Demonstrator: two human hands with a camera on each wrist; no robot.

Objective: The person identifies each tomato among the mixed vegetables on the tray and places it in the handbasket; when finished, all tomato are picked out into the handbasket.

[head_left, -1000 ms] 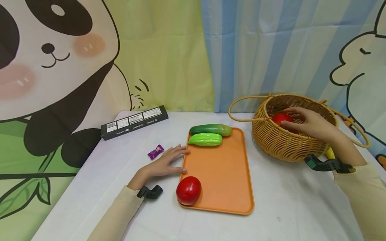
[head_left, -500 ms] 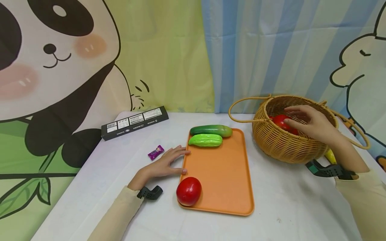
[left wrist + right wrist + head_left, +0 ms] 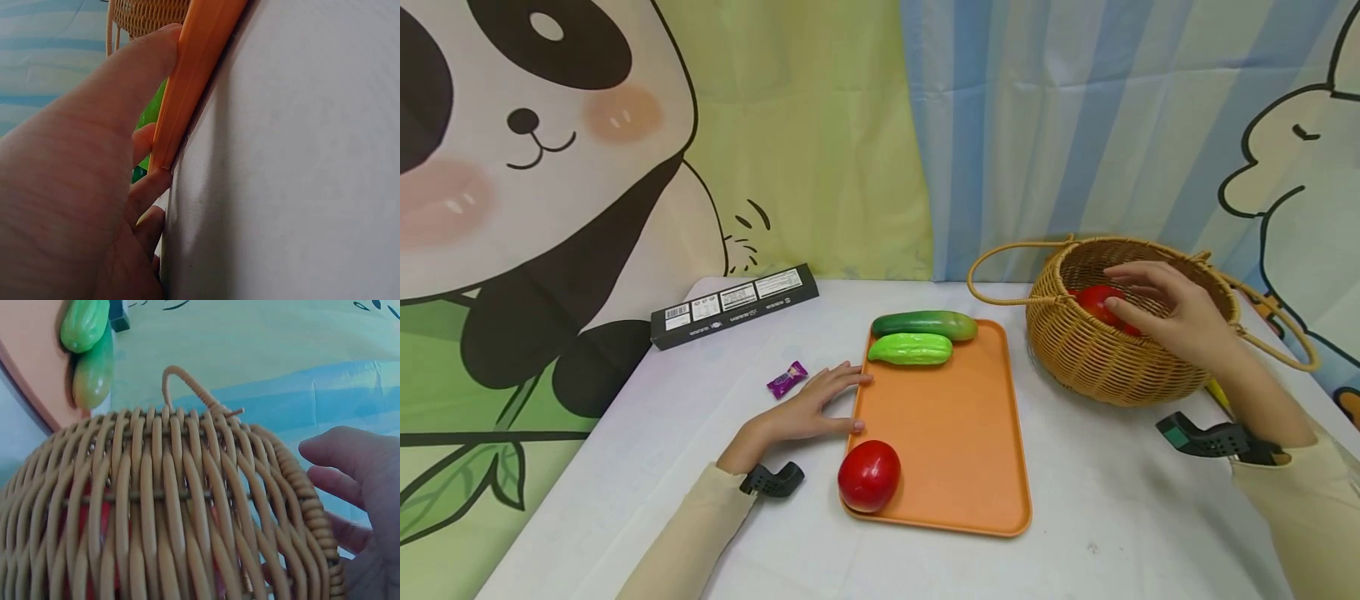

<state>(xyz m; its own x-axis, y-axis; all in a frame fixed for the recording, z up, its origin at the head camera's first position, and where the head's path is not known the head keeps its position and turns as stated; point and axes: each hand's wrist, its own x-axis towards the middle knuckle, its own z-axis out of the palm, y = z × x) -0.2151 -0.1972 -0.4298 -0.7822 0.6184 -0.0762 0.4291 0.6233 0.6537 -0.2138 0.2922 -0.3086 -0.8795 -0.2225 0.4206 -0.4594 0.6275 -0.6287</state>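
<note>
My left hand [image 3: 805, 408] rests beside the orange tray [image 3: 951, 450], thumb and fingertips touching its left rim. In the left wrist view the thumb [image 3: 144, 65] lies against the tray edge [image 3: 194, 69]. A glossy red round fruit [image 3: 870, 476] sits in the tray's near left corner. Along its far end lie a dark green cucumber [image 3: 917, 324] and a bright green ridged vegetable [image 3: 912, 349]. My right hand [image 3: 1180, 312] hovers over the mouth of the wicker basket [image 3: 1112, 371], fingers spread and loosely bent. Just left of its thumb, inside the basket, is a red fruit [image 3: 1094, 302].
A purple-wrapped candy [image 3: 787, 379] lies left of the tray, and a long black box [image 3: 735, 305] farther back. The basket's handle [image 3: 1000, 298] sticks out toward the tray. Something yellow [image 3: 1219, 395] shows behind the right wrist. A printed curtain [image 3: 805, 142] stands behind the table.
My right hand's thumb and fingers have spread away from the red fruit in the basket, and the wrist has dropped slightly toward me. The left hand and tray have stayed put.
</note>
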